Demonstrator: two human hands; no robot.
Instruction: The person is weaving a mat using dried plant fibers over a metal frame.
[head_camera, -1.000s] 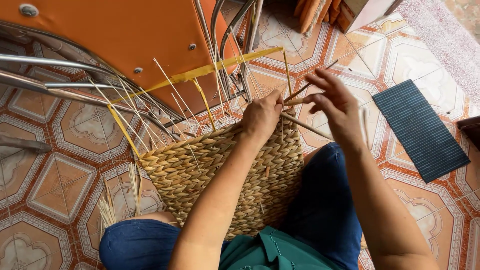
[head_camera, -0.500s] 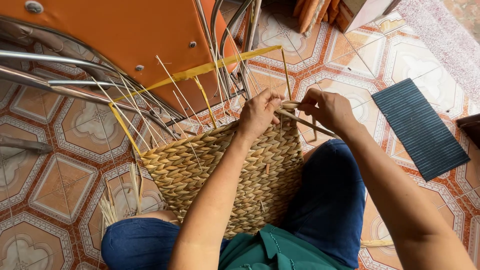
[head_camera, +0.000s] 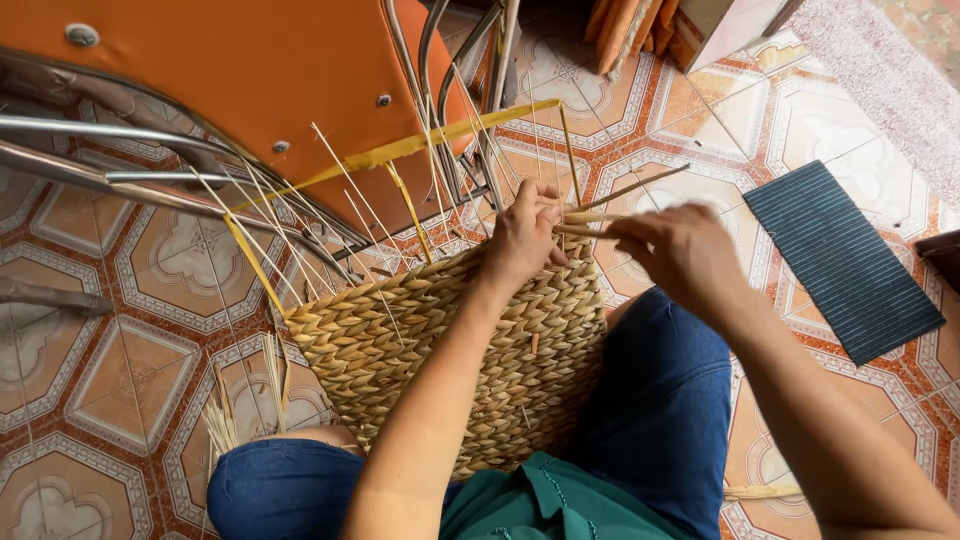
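Observation:
A half-woven straw basket (head_camera: 440, 350) rests on my lap between my blue-trousered legs. Thin upright stakes (head_camera: 350, 210) stick out of its top edge, and a yellow strip (head_camera: 400, 150) runs across them. My left hand (head_camera: 525, 235) presses on the basket's upper right rim, fingers closed around the weave there. My right hand (head_camera: 680, 250) sits just to the right of it and pinches a tan straw strand (head_camera: 590, 215) that runs between both hands.
An orange chair seat with metal tube legs (head_camera: 200, 90) stands close in front. A dark ribbed mat (head_camera: 845, 260) lies on the patterned tile floor at right. Loose straw bits (head_camera: 225, 420) lie by my left knee.
My right hand has come down and inward from the upper right toward the left hand, drawing the strand closer to the basket rim. The left hand stayed on the rim.

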